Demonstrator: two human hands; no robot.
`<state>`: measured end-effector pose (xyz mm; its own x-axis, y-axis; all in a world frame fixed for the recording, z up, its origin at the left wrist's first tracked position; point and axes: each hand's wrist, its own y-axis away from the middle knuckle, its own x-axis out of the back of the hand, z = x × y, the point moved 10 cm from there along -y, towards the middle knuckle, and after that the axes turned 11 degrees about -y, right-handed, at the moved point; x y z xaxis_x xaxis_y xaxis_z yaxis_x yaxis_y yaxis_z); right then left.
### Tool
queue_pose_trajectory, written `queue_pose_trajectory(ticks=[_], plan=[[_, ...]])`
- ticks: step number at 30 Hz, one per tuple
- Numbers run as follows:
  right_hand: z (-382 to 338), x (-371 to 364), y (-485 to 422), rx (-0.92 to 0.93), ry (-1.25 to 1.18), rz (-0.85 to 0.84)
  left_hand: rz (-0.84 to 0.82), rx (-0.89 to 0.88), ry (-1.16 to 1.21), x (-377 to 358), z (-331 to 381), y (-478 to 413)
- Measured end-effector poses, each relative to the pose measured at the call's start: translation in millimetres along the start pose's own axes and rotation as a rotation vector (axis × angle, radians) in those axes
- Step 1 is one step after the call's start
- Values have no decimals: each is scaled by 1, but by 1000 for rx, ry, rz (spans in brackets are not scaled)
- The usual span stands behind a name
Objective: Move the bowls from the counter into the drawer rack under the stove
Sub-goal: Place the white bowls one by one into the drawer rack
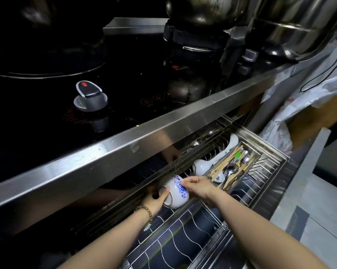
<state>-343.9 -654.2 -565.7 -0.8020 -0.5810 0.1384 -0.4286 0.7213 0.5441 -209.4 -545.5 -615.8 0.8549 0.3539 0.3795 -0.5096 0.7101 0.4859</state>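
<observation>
A white bowl with a blue pattern (176,192) lies tipped on its side over the wire drawer rack (185,235), just under the steel counter edge. My left hand (156,200) grips its rim from the left, thumb over the edge. My right hand (197,186) pinches the bowl's base from the right. More white crockery (202,165) stands in the rack behind it.
A cutlery tray (234,167) with chopsticks and spoons sits in the drawer at the right. The steel counter edge (125,144) overhangs the drawer. On the black stove above are a knob (90,97) and a metal pot (204,12). White plastic bags (299,113) hang at right.
</observation>
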Motion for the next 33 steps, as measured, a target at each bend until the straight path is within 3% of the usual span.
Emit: queue_pose_trajectory(ticks=[5,10,18,28,33], plan=[[-23,6,24,44,200,16,-14,-22,-79,12,13,24],[-62,13,80,163,243,-11,-24,-78,-93,32,40,60],[-138,8,215,461,113,17,4,-282,-1,87,105,162],[-263,-92,373,822,107,-160,120,-819,-141,247,223,361],[-307,-181,421,927,139,-344,362,-900,-208,364,223,434]])
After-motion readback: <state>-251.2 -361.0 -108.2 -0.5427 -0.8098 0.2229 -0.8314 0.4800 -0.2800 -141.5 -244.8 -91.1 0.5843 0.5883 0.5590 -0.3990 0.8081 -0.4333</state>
